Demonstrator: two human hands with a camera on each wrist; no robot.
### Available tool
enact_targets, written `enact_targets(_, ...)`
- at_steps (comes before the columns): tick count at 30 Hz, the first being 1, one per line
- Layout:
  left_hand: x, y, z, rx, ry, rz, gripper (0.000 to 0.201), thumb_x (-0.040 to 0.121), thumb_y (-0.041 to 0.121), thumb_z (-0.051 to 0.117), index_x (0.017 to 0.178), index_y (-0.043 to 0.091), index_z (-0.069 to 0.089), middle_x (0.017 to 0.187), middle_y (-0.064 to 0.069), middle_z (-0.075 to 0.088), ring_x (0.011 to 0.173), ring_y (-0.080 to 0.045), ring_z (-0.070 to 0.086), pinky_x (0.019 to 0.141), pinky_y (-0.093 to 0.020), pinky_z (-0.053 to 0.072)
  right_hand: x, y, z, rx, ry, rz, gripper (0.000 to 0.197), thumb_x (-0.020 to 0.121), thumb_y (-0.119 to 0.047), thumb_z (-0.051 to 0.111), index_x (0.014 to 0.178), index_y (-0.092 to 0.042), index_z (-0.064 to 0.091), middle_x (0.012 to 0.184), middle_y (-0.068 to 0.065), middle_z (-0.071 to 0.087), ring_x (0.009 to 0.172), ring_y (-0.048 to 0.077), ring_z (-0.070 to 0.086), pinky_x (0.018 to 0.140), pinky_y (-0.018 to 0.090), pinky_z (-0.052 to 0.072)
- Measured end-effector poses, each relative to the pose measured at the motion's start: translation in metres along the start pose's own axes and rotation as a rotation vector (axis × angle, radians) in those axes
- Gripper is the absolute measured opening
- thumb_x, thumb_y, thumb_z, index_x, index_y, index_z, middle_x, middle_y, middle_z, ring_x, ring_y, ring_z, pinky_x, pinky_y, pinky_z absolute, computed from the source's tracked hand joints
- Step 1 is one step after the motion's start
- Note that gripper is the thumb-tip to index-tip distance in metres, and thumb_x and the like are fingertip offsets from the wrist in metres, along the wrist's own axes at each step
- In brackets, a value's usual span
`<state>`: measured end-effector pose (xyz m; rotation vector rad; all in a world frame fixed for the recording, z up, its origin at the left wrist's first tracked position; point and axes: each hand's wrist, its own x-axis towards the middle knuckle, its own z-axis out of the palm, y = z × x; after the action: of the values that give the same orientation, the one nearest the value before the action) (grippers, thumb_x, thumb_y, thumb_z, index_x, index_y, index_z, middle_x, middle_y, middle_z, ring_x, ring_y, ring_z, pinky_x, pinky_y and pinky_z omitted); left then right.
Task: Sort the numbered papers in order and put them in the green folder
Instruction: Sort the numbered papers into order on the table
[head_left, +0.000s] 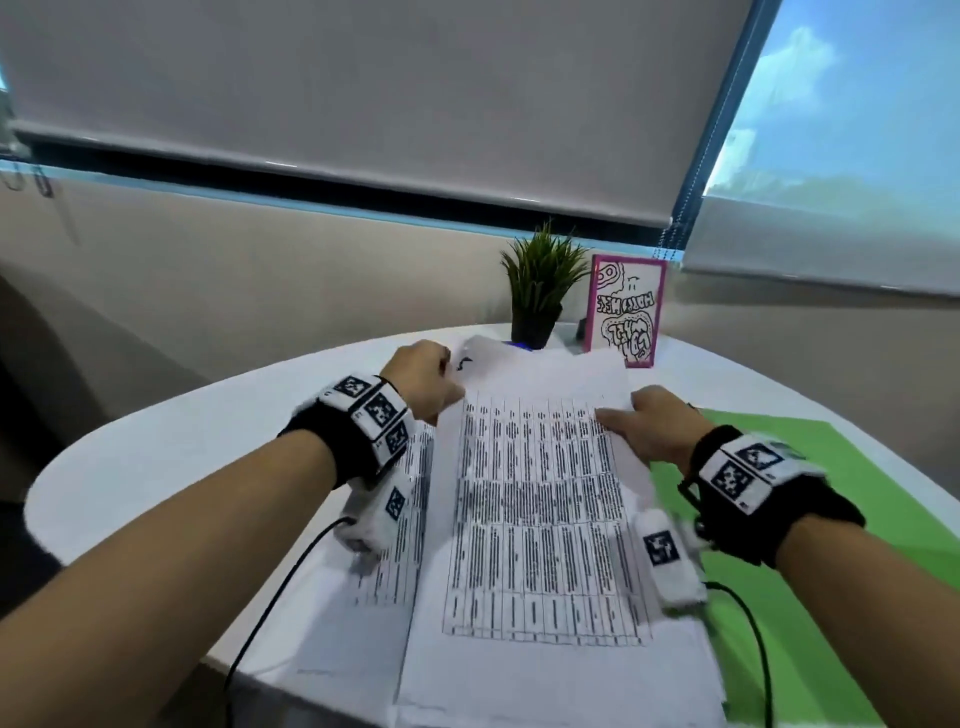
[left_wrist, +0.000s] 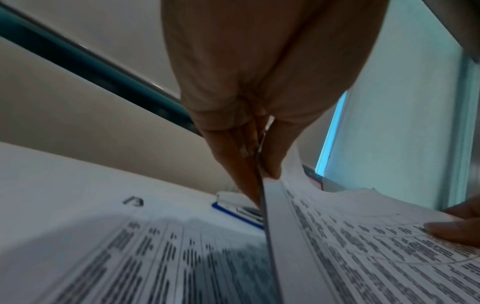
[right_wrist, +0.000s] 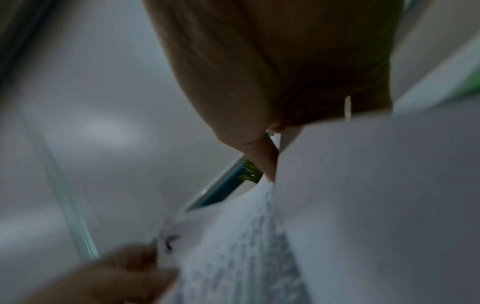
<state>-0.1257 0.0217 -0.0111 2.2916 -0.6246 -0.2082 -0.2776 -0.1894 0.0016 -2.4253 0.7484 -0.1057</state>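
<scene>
A stack of white papers printed with tables is held raised over the white table. My left hand pinches the stack's far left corner, thumb and fingers on either side of the sheets. My right hand grips the far right edge, thumb on top. Another printed sheet marked 13 lies flat beneath at the left. The green folder lies flat on the table to the right, partly under the papers.
A small potted plant and a pink-framed card stand at the table's far edge. A blue and white object lies beyond the papers. Cables run from both wristbands over the near edge. Window blinds hang behind.
</scene>
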Motion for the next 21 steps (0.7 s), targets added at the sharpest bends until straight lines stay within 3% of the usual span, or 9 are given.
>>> enact_targets(4, 0.017, 0.000, 0.031, 0.223, -0.089, 0.011, 0.015, 0.077, 0.016, 0.073, 0.085, 0.007, 0.064, 0.089, -0.013, 0.068, 0.082, -0.027, 0.065, 0.066, -0.027, 0.050, 0.008, 0.030, 0.018, -0.428, -0.070, 0.095, 0.034, 0.096, -0.039, 0.054, 0.073, -0.014, 0.050, 0.087, 0.010, 0.061, 0.086, 0.026, 0.061, 0.073, 0.027, 0.043)
enact_targets(6, 0.030, -0.001, 0.033, 0.253, -0.044, 0.035, 0.029, 0.075, 0.020, 0.076, 0.098, 0.012, 0.062, 0.098, -0.009, 0.068, 0.092, -0.027, 0.063, 0.073, -0.029, 0.050, 0.009, 0.032, 0.021, -0.638, 0.000, 0.093, 0.030, 0.095, -0.040, 0.054, 0.102, -0.010, 0.053, 0.110, 0.013, 0.060, 0.105, 0.030, 0.061, 0.083, 0.033, 0.048)
enact_targets(8, 0.043, -0.004, 0.029, 0.229, -0.025, 0.087, 0.036, 0.072, 0.019, 0.081, 0.102, 0.016, 0.061, 0.099, -0.004, 0.069, 0.093, -0.024, 0.062, 0.078, -0.029, 0.048, 0.016, 0.029, 0.021, -0.730, 0.090, -0.007, 0.044, 0.094, -0.041, 0.054, 0.125, -0.010, 0.044, 0.124, 0.012, 0.054, 0.114, 0.030, 0.056, 0.091, 0.039, 0.049)
enact_targets(10, 0.051, -0.004, 0.023, 0.236, -0.070, 0.147, 0.024, 0.073, 0.018, 0.081, 0.094, 0.018, 0.069, 0.091, -0.001, 0.071, 0.086, -0.019, 0.064, 0.077, -0.026, 0.047, 0.027, 0.020, 0.021, -0.637, 0.110, -0.207, 0.042, 0.093, -0.038, 0.057, 0.125, -0.012, 0.048, 0.122, 0.009, 0.055, 0.108, 0.027, 0.057, 0.090, 0.038, 0.049)
enact_targets(13, 0.060, -0.007, 0.019, 0.257, -0.115, 0.202, 0.009, 0.076, 0.016, 0.078, 0.084, 0.017, 0.076, 0.080, 0.000, 0.073, 0.066, -0.008, 0.061, 0.072, -0.024, 0.049, 0.046, -0.002, 0.028, -0.397, -0.036, -0.439, 0.030, 0.089, -0.035, 0.066, 0.112, -0.016, 0.059, 0.108, 0.000, 0.060, 0.090, 0.016, 0.059, 0.084, 0.034, 0.050)
enact_targets(16, 0.066, -0.013, 0.021, 0.241, -0.121, 0.218, 0.006, 0.077, 0.013, 0.076, 0.076, 0.019, 0.075, 0.074, 0.001, 0.073, 0.058, -0.002, 0.058, 0.067, -0.023, 0.047, 0.058, -0.021, 0.049, -0.272, -0.084, -0.525, 0.028, 0.084, -0.028, 0.073, 0.107, -0.016, 0.062, 0.105, -0.002, 0.061, 0.085, 0.014, 0.062, 0.083, 0.038, 0.053)
enact_targets(19, 0.069, -0.019, 0.021, 0.214, -0.193, 0.215, 0.010, 0.083, 0.020, 0.073, 0.073, 0.022, 0.070, 0.074, 0.001, 0.072, 0.062, -0.008, 0.064, 0.066, -0.026, 0.048, 0.070, -0.029, 0.072, -0.241, -0.056, -0.540, 0.048, 0.082, -0.031, 0.075, 0.123, -0.017, 0.054, 0.120, 0.000, 0.057, 0.090, 0.015, 0.061, 0.087, 0.038, 0.051)
enact_targets(21, 0.073, -0.022, 0.015, 0.171, -0.175, 0.189, 0.015, 0.089, 0.028, 0.067, 0.077, 0.019, 0.068, 0.078, -0.001, 0.072, 0.070, -0.015, 0.066, 0.070, -0.029, 0.051, 0.080, -0.033, 0.079, -0.289, -0.046, -0.504, 0.065, 0.082, -0.040, 0.073, 0.136, -0.019, 0.044, 0.135, 0.001, 0.051, 0.105, 0.018, 0.058, 0.095, 0.038, 0.048)
